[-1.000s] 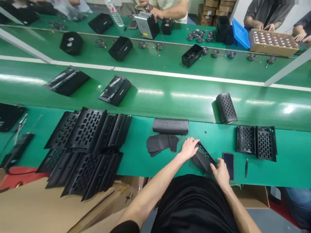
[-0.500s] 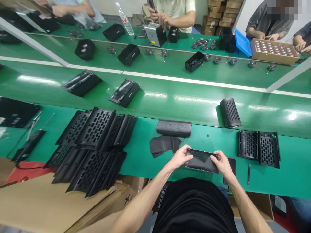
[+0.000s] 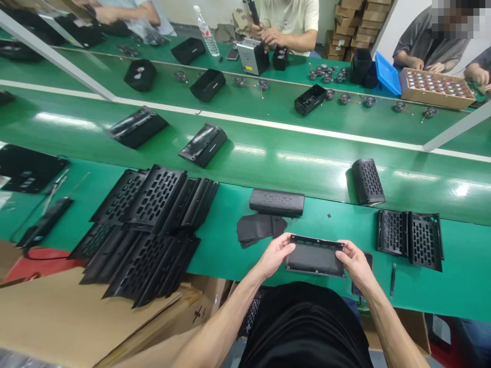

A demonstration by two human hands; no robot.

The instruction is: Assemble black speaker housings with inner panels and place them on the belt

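Note:
Between my hands is a black speaker grille panel (image 3: 315, 259), its hollow inner side facing up with dark mesh cloth inside. My left hand (image 3: 276, 253) grips its left end, thumb on the rim. At the right end, my right hand (image 3: 355, 260) is closed on the panel in the same way. Just beyond lies a small pile of black cloth pieces (image 3: 257, 229), and behind it a closed black grille panel (image 3: 276, 201). A phone (image 3: 362, 276) is partly hidden beneath my right hand. To its right lies a thin black pen-like tool (image 3: 393, 280).
Stacked black grille panels (image 3: 153, 204) cover the left side of the bench. Two more grilles (image 3: 425, 240) lie at right. Speaker housings (image 3: 203, 144) stand on the green conveyor (image 3: 291, 143). Across it, co-workers' hands handle parts near a box of speaker drivers (image 3: 437, 89).
The grille panel has tilted so more of its inside shows, and both hands have shifted slightly with it. The whole view has moved a little.

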